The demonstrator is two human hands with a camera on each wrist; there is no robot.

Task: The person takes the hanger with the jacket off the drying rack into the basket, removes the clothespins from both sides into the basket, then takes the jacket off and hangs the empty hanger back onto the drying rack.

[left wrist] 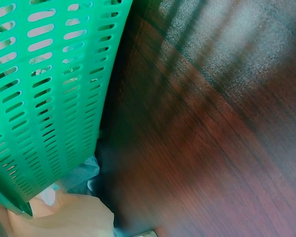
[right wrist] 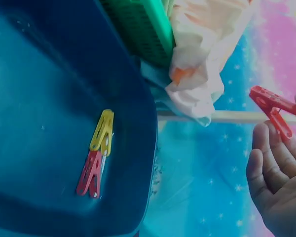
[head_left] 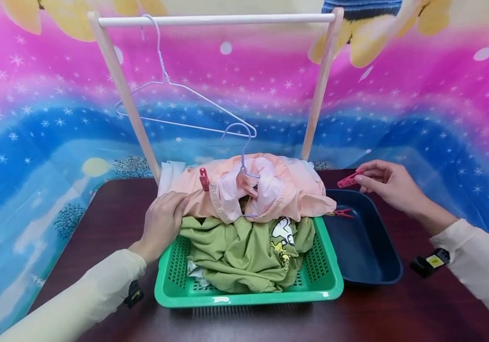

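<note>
My right hand [head_left: 391, 184] pinches a red clothespin [head_left: 349, 180] between thumb and fingers, above the back of a dark blue basin [head_left: 370, 247]. In the right wrist view the clothespin [right wrist: 274, 109] sits apart from the clothes. My left hand [head_left: 161, 223] rests against the left side of a pale pink garment [head_left: 300, 183], its fingers extended over the cloth. A lilac hanger [head_left: 243, 164] pokes its hook up from the garment's neck. Another red clothespin [head_left: 203, 179] stands on the garment's left shoulder. The left wrist view does not show the left hand's fingers.
A green basket [head_left: 249, 299] holds an olive green garment [head_left: 236, 251] with a cartoon print. Behind it stands a wooden rack [head_left: 219, 20], a white hanger [head_left: 193, 90] hanging from its bar. A yellow clothespin [right wrist: 102, 131] and a red one lie in the basin.
</note>
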